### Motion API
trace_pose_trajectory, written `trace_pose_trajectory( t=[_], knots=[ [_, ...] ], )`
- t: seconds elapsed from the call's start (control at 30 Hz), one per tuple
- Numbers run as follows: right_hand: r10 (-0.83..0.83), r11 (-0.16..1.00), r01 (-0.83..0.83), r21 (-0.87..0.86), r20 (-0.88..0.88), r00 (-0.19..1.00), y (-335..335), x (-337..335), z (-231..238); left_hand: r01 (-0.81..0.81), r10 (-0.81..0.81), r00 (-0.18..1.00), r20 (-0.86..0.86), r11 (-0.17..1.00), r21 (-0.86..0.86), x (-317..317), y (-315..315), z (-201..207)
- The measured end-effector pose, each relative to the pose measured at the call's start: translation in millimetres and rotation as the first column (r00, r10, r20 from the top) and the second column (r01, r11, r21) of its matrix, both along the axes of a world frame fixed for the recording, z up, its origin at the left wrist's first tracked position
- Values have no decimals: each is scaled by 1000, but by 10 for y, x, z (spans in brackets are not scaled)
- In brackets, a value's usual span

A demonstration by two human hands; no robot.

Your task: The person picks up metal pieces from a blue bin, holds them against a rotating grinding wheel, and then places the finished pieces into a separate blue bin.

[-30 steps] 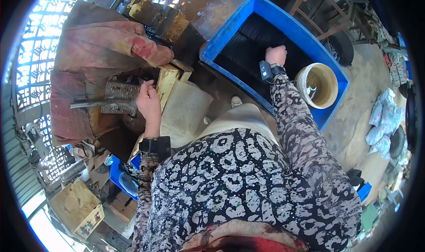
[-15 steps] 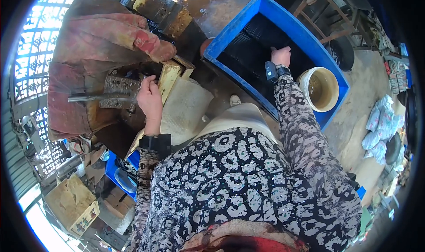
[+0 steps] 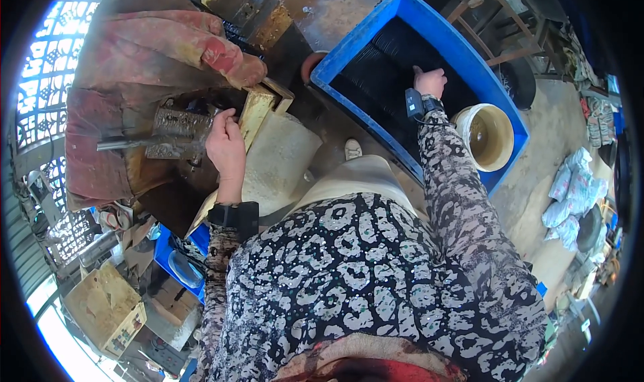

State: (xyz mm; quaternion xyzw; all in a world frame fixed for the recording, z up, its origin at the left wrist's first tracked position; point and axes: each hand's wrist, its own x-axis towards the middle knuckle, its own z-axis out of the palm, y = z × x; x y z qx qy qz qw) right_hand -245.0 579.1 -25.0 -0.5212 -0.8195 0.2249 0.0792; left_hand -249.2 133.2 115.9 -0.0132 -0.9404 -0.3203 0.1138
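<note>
My left hand (image 3: 226, 150) is closed, fingers curled at the edge of a wet, dirty machine. What it pinches, if anything, is hidden. Beside its fingertips sits a wet metal block (image 3: 176, 128), with a grey metal bar (image 3: 124, 142) reaching left across it. My right hand (image 3: 430, 82) is curled closed low over dark, ridged contents (image 3: 384, 63) in a large blue tub (image 3: 463, 38). Whether it grips any of them cannot be made out. A dirty white bucket (image 3: 484, 137) stands at the tub's near right end, close to my right wrist.
Stained red-brown cloth (image 3: 154, 43) drapes over the machine. A worn yellowish wooden edge (image 3: 257, 113) and a pale sheet (image 3: 282, 157) lie between left hand and body. Beyond the tub stands a wooden frame (image 3: 493, 23). Plastic bags (image 3: 569, 187) lie at the right.
The view has shifted slightly. The fingers of my right hand now point a little further outward over the dark contents. My left hand stays almost where it was.
</note>
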Motion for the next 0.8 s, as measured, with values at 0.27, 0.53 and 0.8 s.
trace_pose_trajectory(
  t=[0.27, 0.53, 0.8],
  knots=[
    [-52, 992, 66, -109, 125, 991, 34, -163, 84, 16, -16, 1000, -3, 1000, 22, 18, 10, -14],
    [-33, 997, 46, -54, 219, 975, -117, -297, 285, 12, -11, 1000, -19, 1000, 24, 67, 26, 37],
    [109, 985, -153, 77, 404, 908, 142, -340, 52, 23, -23, 999, -49, 1000, 1, 83, 114, 75]
  ],
)
